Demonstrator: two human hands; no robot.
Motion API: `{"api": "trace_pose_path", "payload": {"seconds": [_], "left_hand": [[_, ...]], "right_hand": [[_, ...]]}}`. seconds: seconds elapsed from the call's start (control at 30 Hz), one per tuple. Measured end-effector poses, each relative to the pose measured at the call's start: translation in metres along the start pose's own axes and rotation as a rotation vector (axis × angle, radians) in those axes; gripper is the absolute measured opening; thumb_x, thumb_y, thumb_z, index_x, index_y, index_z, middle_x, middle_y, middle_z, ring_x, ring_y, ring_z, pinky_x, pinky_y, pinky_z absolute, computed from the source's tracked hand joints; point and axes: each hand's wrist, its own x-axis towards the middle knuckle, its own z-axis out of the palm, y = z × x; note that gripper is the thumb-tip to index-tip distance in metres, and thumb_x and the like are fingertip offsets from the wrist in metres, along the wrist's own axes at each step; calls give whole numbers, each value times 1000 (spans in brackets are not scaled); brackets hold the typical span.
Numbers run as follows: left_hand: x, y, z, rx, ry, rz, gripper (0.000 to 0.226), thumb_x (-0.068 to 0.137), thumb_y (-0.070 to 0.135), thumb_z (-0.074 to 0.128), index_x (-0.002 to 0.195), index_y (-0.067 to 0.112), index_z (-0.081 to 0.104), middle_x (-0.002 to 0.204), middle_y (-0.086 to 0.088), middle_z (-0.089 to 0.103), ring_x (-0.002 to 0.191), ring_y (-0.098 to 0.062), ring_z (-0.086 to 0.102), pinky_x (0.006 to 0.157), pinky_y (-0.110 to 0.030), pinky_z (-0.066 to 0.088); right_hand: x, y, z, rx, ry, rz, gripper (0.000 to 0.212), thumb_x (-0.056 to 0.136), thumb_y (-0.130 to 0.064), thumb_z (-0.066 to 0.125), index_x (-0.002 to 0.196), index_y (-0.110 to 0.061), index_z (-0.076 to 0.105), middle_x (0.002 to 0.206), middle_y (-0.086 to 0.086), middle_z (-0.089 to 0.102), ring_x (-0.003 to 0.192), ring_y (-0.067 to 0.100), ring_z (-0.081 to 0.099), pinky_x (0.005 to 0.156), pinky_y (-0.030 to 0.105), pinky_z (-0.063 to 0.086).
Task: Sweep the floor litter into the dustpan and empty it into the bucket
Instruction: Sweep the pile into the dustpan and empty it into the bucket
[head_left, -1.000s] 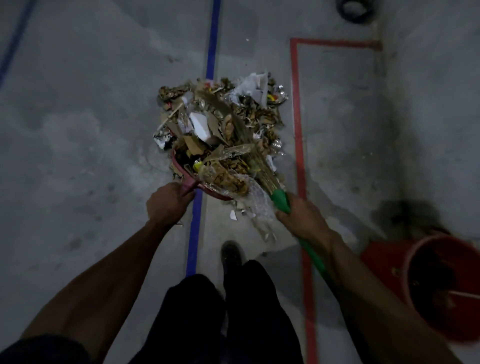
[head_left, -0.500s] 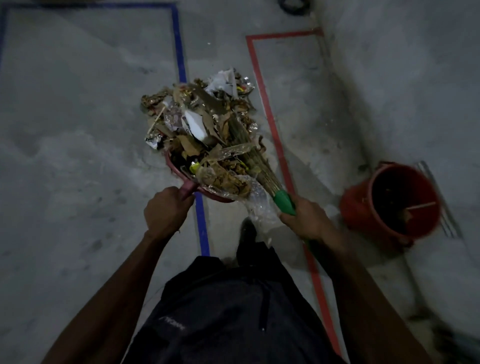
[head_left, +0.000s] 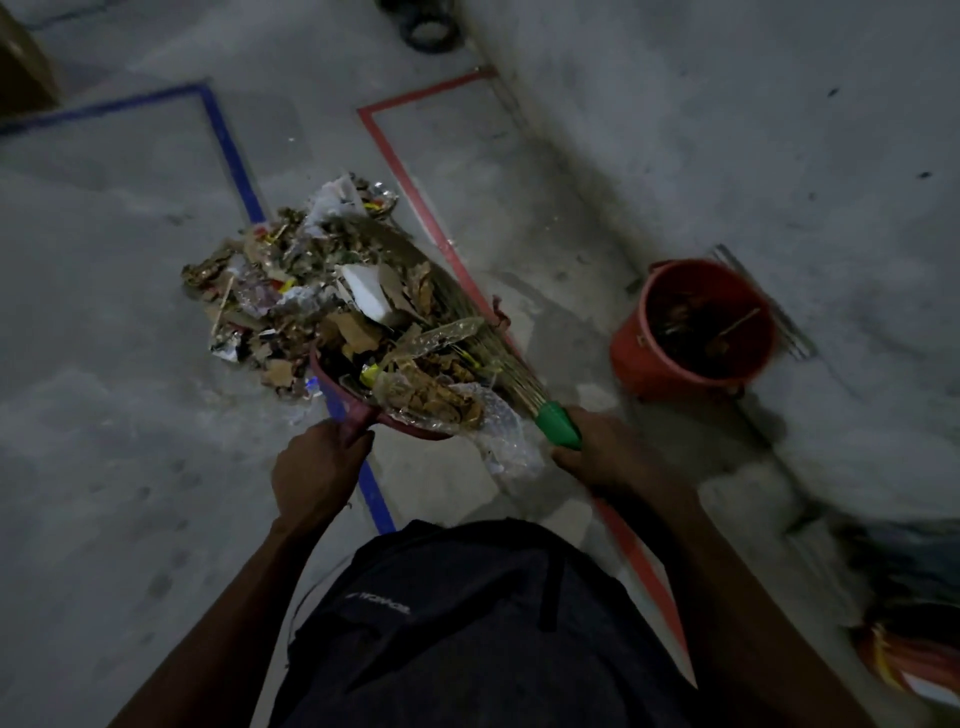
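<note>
A heap of litter (head_left: 291, 291) of paper scraps, foil and dry leaves lies on the concrete floor and spills over a dark red dustpan (head_left: 332, 387). My left hand (head_left: 317, 470) grips the dustpan's handle. My right hand (head_left: 605, 454) grips the green handle of a straw broom (head_left: 511, 376), whose bristles lie across the litter in the pan. Clear plastic wrap hangs off the pan's near edge. A red bucket (head_left: 639, 343) with some debris inside stands on the floor to the right of the pan.
Blue tape (head_left: 234, 156) and red tape (head_left: 415, 192) lines cross the floor. A concrete wall (head_left: 779, 130) rises on the right, behind the bucket. A dark ring (head_left: 431, 34) lies at the top. An orange object (head_left: 909, 660) sits at the lower right.
The view has swung to the right, so the bucket now shows fully and nearer the middle. Both hands keep their grips, and the loaded dustpan and broom have shifted toward the bucket.
</note>
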Motion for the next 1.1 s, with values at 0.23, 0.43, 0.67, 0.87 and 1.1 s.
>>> {"api": "trace_pose_path", "payload": {"seconds": [0.23, 0.43, 0.67, 0.87, 1.1], "left_hand": [[-37, 104, 60, 51, -37, 47, 41, 89, 47, 61, 73, 10, 57, 65, -9, 54, 66, -29, 58, 56, -31, 38], [-77, 206, 115, 50, -59, 65, 40, 89, 47, 62, 77, 9, 59, 70, -10, 55, 74, -33, 62, 58, -33, 38], [-79, 308, 159, 36, -149, 101, 41, 88, 49, 62, 66, 17, 49, 66, -7, 50, 76, -32, 61, 61, -32, 37], [-37, 384, 204, 59, -207, 156, 40, 88, 49, 61, 76, 11, 61, 71, -12, 61, 74, -31, 63, 58, -30, 39], [43, 462, 266, 152, -278, 199, 39, 88, 53, 59, 75, 17, 54, 67, -3, 52, 77, -32, 64, 57, -30, 38]], "right_hand": [[-14, 114, -43, 115, 47, 21, 37, 87, -30, 61, 123, -21, 53, 89, 5, 60, 62, 15, 51, 54, 22, 39], [-36, 219, -110, -20, 121, -61, 32, 88, -31, 62, 116, -17, 59, 87, 3, 61, 60, 13, 44, 53, 17, 31], [-25, 314, -161, -8, 135, 11, 49, 84, -36, 65, 129, -21, 53, 98, 7, 63, 78, 24, 60, 65, 28, 48], [32, 380, -183, 43, 54, 109, 48, 83, -36, 63, 126, -15, 54, 102, 12, 61, 76, 27, 63, 65, 43, 57], [111, 443, -210, 213, 34, 208, 46, 85, -24, 64, 129, -17, 52, 81, 0, 59, 55, 9, 54, 43, 21, 38]]}}
